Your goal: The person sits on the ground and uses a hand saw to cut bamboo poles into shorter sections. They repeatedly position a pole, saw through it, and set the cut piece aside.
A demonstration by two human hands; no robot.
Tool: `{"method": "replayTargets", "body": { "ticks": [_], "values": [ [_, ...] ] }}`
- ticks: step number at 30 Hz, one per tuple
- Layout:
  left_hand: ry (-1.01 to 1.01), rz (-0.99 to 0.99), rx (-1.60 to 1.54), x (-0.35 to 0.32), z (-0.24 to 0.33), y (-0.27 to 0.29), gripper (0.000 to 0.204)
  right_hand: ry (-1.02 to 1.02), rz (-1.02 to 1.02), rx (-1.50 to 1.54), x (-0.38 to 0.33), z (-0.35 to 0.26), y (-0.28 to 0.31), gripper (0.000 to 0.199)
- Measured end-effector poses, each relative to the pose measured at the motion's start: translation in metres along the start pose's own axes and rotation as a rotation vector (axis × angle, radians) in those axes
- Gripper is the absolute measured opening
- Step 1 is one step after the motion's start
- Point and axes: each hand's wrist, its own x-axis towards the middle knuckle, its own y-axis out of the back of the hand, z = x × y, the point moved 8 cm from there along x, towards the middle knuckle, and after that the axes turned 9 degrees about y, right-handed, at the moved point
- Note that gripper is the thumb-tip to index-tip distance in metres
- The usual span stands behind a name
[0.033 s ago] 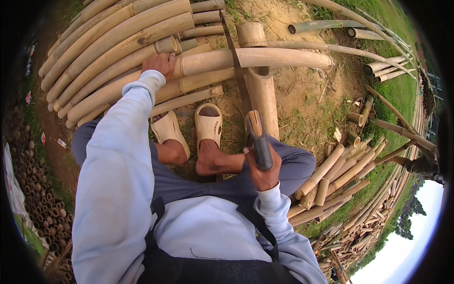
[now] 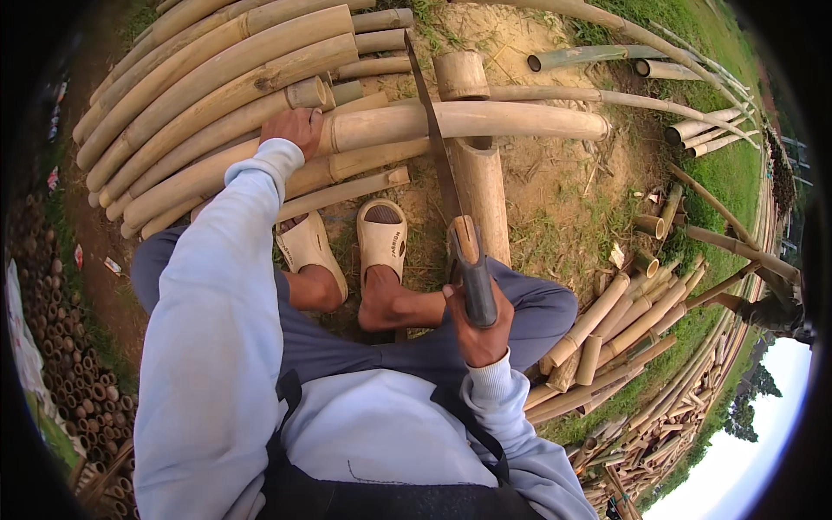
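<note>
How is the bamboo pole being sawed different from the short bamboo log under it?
The bamboo pole is long and slim, lying crosswise; the short log is thick and stubby, pointing away from the person. The left hand presses on the pole, while nothing touches the log. Both are pale tan, round bamboo.

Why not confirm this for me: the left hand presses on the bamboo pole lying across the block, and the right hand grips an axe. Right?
Not quite. The head view shows the right hand gripping the handle of a long-bladed saw, not an axe. The rest stands: the left hand presses on the bamboo pole lying across the upright bamboo block.
</note>
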Motion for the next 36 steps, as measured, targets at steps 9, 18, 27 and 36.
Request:
{"method": "replayTargets", "body": {
  "ticks": [9, 18, 27, 36],
  "values": [
    [-0.031, 0.072, -0.043, -0.001, -0.002, 0.008, 0.049, 0.044, -0.024, -0.046, -0.022, -0.01, 0.001, 0.029],
    [-0.064, -0.084, 0.021, 0.013, 0.006, -0.001, 0.057, 0.1, 0.016, -0.097, -0.002, 0.028, 0.006, 0.014],
    [0.136, -0.025, 0.004, -0.004, 0.013, 0.008, 0.065, 0.028, -0.026, 0.06, 0.019, -0.011, 0.018, 0.014],
    [-0.149, 0.319, -0.069, -0.042, 0.001, -0.018, 0.05, 0.024, -0.06, -0.024, 0.0, -0.042, 0.017, 0.019]
  ]
}}
